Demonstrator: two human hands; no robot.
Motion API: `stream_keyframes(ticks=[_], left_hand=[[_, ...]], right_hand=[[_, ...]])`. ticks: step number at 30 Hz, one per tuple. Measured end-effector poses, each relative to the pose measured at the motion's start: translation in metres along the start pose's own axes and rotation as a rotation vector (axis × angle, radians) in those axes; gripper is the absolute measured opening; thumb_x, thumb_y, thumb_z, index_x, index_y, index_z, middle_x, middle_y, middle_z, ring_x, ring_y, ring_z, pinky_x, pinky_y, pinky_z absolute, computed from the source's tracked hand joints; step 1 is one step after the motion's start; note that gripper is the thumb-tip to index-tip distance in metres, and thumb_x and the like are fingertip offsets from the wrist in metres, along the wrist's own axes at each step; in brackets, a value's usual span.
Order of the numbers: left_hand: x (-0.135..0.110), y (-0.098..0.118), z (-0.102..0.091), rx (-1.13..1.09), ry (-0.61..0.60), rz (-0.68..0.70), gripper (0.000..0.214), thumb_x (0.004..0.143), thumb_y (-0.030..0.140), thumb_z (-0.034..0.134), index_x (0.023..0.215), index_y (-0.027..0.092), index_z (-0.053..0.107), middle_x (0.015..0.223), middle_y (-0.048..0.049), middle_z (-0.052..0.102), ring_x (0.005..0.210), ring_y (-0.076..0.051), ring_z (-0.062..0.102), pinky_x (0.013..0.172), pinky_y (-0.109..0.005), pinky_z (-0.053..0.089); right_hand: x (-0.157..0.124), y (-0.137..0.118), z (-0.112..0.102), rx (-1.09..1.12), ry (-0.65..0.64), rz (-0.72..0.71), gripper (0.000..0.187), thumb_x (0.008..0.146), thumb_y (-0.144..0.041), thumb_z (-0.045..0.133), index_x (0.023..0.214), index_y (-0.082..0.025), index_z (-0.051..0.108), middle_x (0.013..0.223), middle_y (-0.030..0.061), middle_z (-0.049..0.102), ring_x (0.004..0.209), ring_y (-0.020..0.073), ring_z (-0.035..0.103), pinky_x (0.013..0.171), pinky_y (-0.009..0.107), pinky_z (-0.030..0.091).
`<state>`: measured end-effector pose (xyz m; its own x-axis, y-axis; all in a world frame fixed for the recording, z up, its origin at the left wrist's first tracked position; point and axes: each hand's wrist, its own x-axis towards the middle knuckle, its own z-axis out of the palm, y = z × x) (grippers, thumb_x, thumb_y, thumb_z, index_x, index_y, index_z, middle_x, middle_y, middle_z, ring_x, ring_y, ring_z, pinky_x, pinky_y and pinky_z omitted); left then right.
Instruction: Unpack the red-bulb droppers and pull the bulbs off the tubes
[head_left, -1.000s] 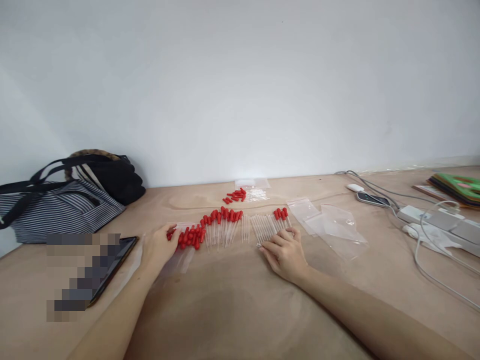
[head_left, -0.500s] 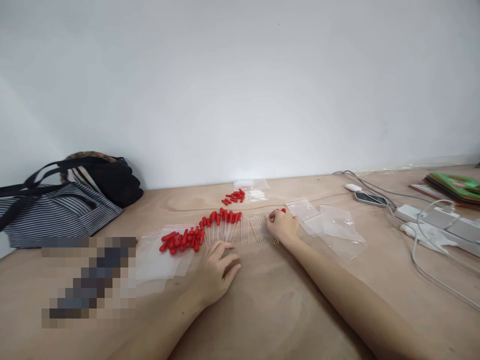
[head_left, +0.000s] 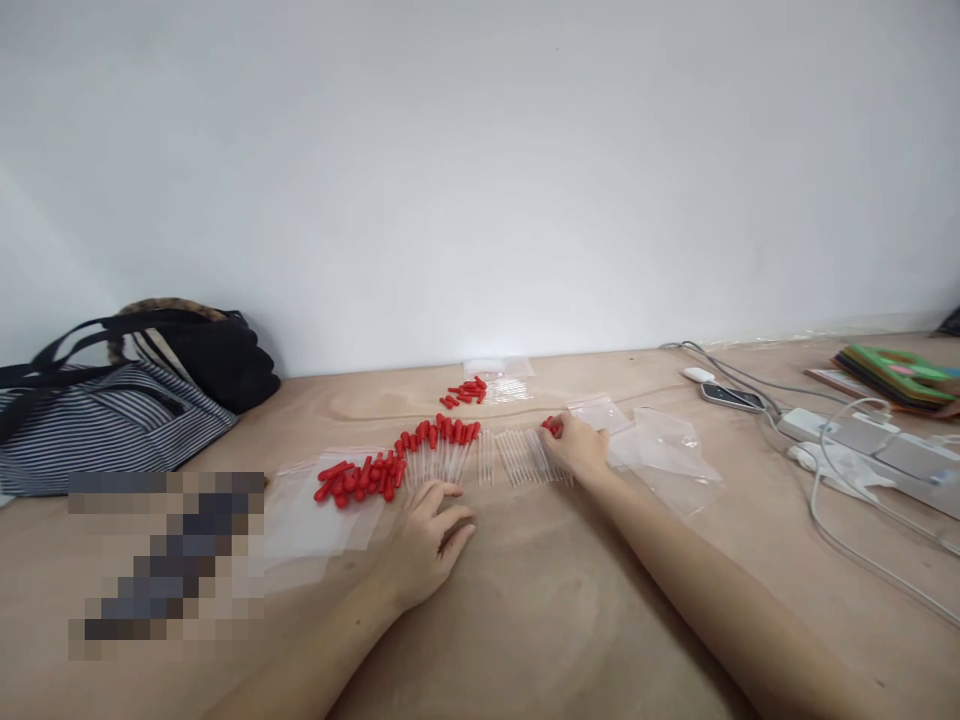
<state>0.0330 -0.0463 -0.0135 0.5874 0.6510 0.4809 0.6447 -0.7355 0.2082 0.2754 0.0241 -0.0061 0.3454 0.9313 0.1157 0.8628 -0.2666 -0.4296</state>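
Observation:
My right hand [head_left: 579, 446] is closed at the right end of a row of bare glass tubes [head_left: 521, 458], its fingertips on a red rubber bulb [head_left: 551, 427]; how many bulbs are there is partly hidden. Flat on the table, with fingers apart, rests my left hand [head_left: 429, 540]. Just beyond its fingertips lie glass droppers [head_left: 442, 455] fitted with red bulbs, fanned side by side. To their left, loose red bulbs [head_left: 360, 478] are heaped on clear plastic bags [head_left: 315, 530].
Near the wall lie more red bulbs [head_left: 465, 392] beside glass tubes on a clear bag [head_left: 496, 367]. Empty zip bags [head_left: 667, 450] are right of my hand. Further right are a phone-like device [head_left: 731, 398], a power strip [head_left: 862, 435] and cables. A striped bag [head_left: 120, 420] stands left.
My right hand has shifted slightly right and off the tubes, uncovering more of them; red bulb now shows at its fingertips. My left hand stays in place. The view has moved a little.

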Motion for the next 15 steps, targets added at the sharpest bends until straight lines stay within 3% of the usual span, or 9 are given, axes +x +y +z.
stream_keyframes(ticks=[6,10,15], left_hand=[[0.002,0.001,0.000,-0.002,-0.022,-0.008,0.014,0.081,0.017,0.048,0.084,0.019,0.062,0.097,-0.0082,0.054,0.096,-0.023,0.052,0.081,-0.042,0.046],[0.003,0.002,-0.001,-0.011,-0.028,-0.014,0.015,0.081,0.017,0.047,0.084,0.019,0.062,0.097,-0.0081,0.054,0.095,-0.022,0.052,0.081,-0.041,0.046],[0.002,0.001,0.000,-0.007,-0.020,-0.008,0.014,0.081,0.017,0.047,0.084,0.020,0.061,0.098,-0.0077,0.054,0.096,-0.022,0.052,0.081,-0.041,0.046]], right_hand=[[0.001,0.033,-0.019,-0.026,-0.043,0.057,0.032,0.077,-0.044,0.042,0.082,-0.021,0.064,0.081,0.0059,0.067,0.084,0.0232,0.059,0.081,0.038,0.029],[0.002,0.035,-0.019,-0.051,-0.124,0.056,0.032,0.071,-0.049,0.048,0.067,-0.022,0.065,0.065,0.0046,0.065,0.076,0.0238,0.060,0.082,0.041,0.029],[0.008,0.031,-0.012,-0.088,-0.160,0.085,0.029,0.069,-0.042,0.048,0.069,-0.018,0.065,0.071,0.0085,0.066,0.078,0.0265,0.060,0.079,0.042,0.032]])
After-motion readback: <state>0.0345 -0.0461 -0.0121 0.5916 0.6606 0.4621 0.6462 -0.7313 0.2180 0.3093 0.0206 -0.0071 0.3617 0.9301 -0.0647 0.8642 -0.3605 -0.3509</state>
